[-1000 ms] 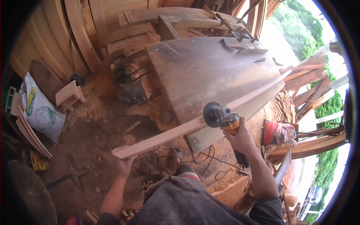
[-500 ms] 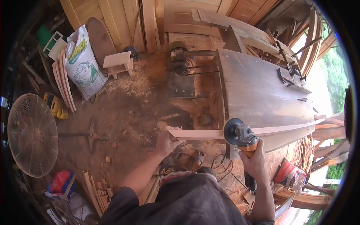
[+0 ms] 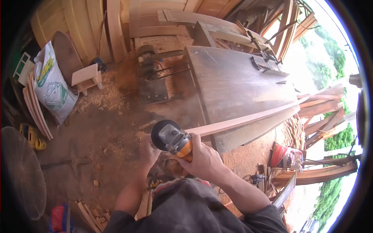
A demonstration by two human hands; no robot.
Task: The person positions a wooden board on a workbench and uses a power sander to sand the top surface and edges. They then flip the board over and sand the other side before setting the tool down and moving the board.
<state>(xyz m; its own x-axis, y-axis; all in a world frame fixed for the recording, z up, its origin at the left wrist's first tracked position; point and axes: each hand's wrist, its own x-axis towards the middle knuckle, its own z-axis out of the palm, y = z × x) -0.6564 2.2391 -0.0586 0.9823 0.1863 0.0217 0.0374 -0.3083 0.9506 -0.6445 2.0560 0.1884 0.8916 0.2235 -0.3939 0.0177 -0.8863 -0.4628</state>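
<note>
My right hand (image 3: 206, 160) is wrapped around the orange-and-grey body of an angle grinder (image 3: 175, 139). Its round dark sanding disc (image 3: 158, 134) sits over the near end of a long, pale, slightly curved wooden strip (image 3: 237, 121). That end is hidden behind the tool, so contact cannot be made out. My left hand (image 3: 147, 152) is closed at the strip's near end, its fingers partly covered by the disc. From there the strip runs right along the front edge of a large wooden worktable (image 3: 237, 85).
A motor with belts (image 3: 149, 70) stands left of the worktable. On the sawdust-strewn floor are a round fan (image 3: 23, 173), a white sack (image 3: 56, 85), a small wooden stool (image 3: 86, 77) and a yellow power tool (image 3: 33, 136). A clamp (image 3: 266, 64) sits at the table's far side.
My right hand has carried the grinder left along the strip, from beside the table edge to the end near my left hand. The camera view has turned rightward.
</note>
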